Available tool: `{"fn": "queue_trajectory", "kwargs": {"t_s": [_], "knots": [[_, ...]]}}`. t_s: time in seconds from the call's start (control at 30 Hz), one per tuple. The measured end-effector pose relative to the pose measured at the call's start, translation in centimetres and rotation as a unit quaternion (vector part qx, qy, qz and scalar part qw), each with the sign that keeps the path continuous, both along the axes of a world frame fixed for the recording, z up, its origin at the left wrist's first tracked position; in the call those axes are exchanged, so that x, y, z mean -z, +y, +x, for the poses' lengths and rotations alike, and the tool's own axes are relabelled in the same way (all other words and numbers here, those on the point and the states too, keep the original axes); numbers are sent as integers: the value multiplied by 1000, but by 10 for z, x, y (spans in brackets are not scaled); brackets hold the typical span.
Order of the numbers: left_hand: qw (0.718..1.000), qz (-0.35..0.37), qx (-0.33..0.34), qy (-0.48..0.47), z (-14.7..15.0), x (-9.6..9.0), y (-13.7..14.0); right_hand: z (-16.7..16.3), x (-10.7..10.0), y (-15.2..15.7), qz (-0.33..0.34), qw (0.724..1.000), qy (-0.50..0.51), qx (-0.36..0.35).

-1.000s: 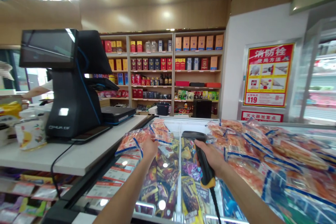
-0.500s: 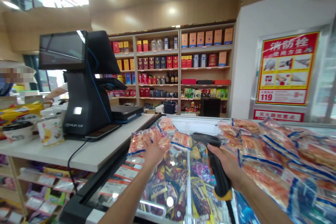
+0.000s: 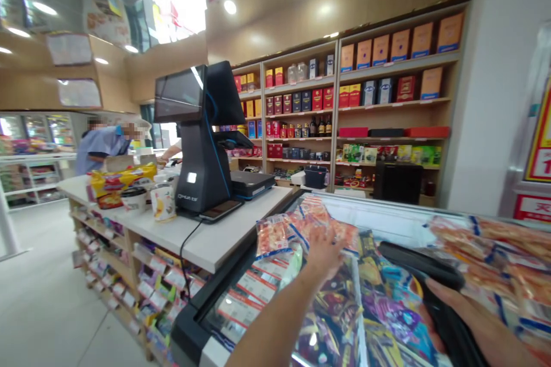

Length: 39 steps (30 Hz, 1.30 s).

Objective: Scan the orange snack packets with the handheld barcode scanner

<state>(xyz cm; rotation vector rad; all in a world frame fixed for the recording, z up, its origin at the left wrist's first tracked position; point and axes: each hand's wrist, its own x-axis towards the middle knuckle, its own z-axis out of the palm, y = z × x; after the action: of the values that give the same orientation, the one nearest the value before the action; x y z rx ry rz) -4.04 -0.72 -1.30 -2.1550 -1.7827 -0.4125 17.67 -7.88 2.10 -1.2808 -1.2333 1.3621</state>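
Note:
My left hand (image 3: 323, 249) lies on the packaged snack packets (image 3: 272, 235) with its fingers spread. These clear packets with blue edges rest on the glass top of a chest freezer (image 3: 360, 321). In my right hand (image 3: 465, 312) is a black handheld barcode scanner (image 3: 419, 258), its head pointing left over the glass. The lower handle leaves the frame at the bottom. Under the glass, colourful wrapped ice creams (image 3: 331, 321) show. More of the same packets (image 3: 486, 252) are piled to the right, beyond the scanner.
Left of the freezer runs a white counter (image 3: 224, 241) with a black checkout terminal (image 3: 196, 160), cups (image 3: 163, 202) and yellow snack bags (image 3: 124, 180). Behind it stands a person in blue (image 3: 101, 146). Shelves of boxed goods (image 3: 301, 100) line the back wall.
My view has swung left, bringing more of the counter and the person into sight. My left hand has shifted slightly right across the packets. The scanner has moved a little to the right and nearer.

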Motion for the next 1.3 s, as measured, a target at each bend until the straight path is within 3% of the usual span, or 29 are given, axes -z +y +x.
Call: {"fn": "queue_trajectory", "kwargs": {"t_s": [0.1, 0.2, 0.47, 0.57, 0.67, 0.77, 0.83, 0.93, 1.0, 1.2, 1.3], "knots": [[999, -1, -36, -21, -26, -3, 11, -1, -6, -7, -46, 999, 17, -25], [998, -3, -48, -32, -42, -5, 22, -3, -11, -12, -29, 999, 17, -23], [990, 13, -121, -72, -45, -21, 44, -5, -19, -13, -6, 999, 13, -28], [984, 37, -153, -83, -61, -36, 24, -5, -19, -12, -5, 999, 34, -21], [965, 50, -234, -109, -100, -45, -16, -3, -19, -12, -4, 998, 59, -22], [930, 17, -331, -161, -138, -37, -52, -2, -21, -11, 22, 996, 73, -38], [927, -26, -326, -181, -148, -24, -62, -2, -24, -10, 36, 995, 80, -41], [942, -29, -282, -178, -140, -8, -57, 1, -27, -9, 48, 994, 92, -19], [950, -21, -252, -183, -128, -8, -47, 9, -28, -10, 61, 994, 96, 8], [945, 1, -203, -256, -90, -36, -36, 53, -27, -18, 77, 990, 66, 96], [949, -18, -110, -296, -42, -41, -34, 67, -25, -23, 83, 988, 57, 118]]}}
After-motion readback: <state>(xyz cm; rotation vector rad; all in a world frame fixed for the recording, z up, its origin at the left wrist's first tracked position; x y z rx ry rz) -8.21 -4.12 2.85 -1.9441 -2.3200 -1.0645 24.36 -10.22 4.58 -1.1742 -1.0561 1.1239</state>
